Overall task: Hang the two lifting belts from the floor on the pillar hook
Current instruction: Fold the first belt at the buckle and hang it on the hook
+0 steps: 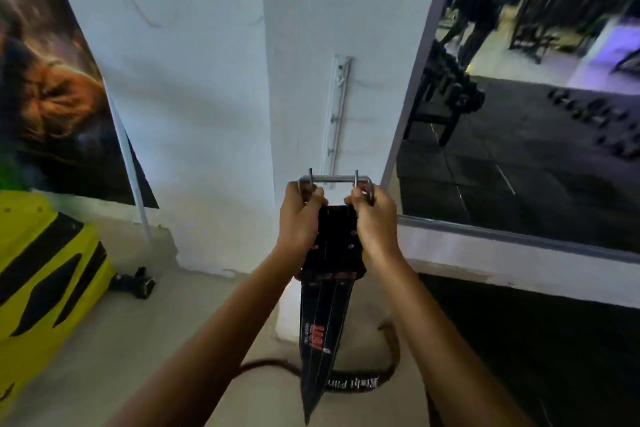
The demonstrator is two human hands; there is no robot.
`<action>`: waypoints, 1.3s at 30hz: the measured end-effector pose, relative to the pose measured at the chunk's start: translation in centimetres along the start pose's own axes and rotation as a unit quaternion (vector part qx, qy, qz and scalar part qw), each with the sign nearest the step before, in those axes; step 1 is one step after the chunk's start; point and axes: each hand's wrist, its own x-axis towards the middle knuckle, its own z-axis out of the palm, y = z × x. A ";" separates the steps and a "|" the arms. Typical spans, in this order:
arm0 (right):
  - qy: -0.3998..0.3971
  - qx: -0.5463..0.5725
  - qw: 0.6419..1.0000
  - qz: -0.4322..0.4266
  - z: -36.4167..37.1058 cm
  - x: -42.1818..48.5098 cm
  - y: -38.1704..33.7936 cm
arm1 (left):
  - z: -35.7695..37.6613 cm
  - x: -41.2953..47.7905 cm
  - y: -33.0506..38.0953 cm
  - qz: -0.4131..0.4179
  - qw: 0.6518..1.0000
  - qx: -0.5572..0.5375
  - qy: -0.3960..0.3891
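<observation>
Both hands, left hand (pixel 299 215) and right hand (pixel 375 218), fingers curled tight on the steel buckle (pixel 335 179), hold the stiff, heavy-looking black belt (pixel 329 295) dangling toward six o'clock, hook rail (pixel 339 114) at twelve.

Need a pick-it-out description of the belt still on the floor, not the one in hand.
Start at the white pillar and drop to its base. The second belt curls on the floor there, behind the held belt that both hands grip by its steel buckle. Unlike that one, it carries white lettering.
</observation>
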 end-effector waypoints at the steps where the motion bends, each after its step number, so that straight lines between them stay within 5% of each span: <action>1: 0.005 0.003 1.000 -0.016 0.1 1.1 -1.3 | 0.3 1.2 1.3 0.023 1.000 0.006 -0.008; 12: 0.044 0.067 0.968 -0.236 0.8 11.4 -23.0 | 4.3 11.4 23.5 0.293 0.956 0.011 -0.030; 22: 0.106 0.033 0.915 -0.387 2.6 17.1 -43.9 | 6.2 17.6 44.0 0.423 0.898 0.087 0.089; 29: 0.117 0.020 0.925 -0.361 4.4 19.7 -45.4 | 7.1 21.2 45.6 0.366 0.922 0.070 0.107; 39: 0.116 0.011 0.920 -0.375 3.2 20.5 -43.0 | 6.3 21.1 43.0 0.415 0.899 0.104 0.096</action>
